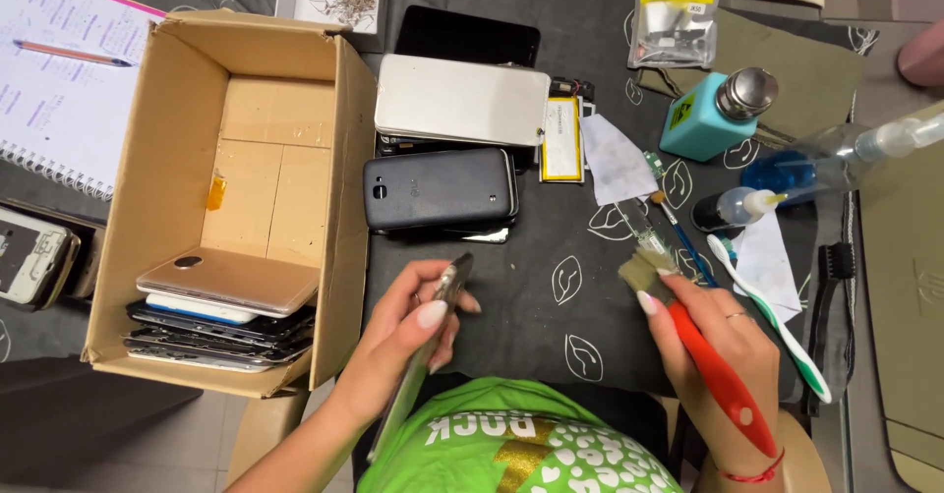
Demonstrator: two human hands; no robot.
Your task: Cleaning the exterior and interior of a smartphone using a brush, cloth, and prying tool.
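My left hand (413, 331) grips a thin phone (431, 348) held edge-on, tilted over the dark mat near my lap. My right hand (723, 341) holds a red-handled brush (703, 350) with its pale bristles pointing up-left, toward the phone but apart from it. Beyond the hands lie a dark grey phone back (440, 190), a silver tablet-like cover (462, 100) and a flat battery with a yellow edge (562, 139).
A cardboard box (344, 139) at left holds a stack of several phones (221, 316). A teal dispenser bottle (710, 112), a blue spray bottle (836, 159), a small dropper bottle (733, 208), a white-green toothbrush (772, 316) and a black brush (831, 296) lie at right. A notebook with pen (59, 70) sits far left.
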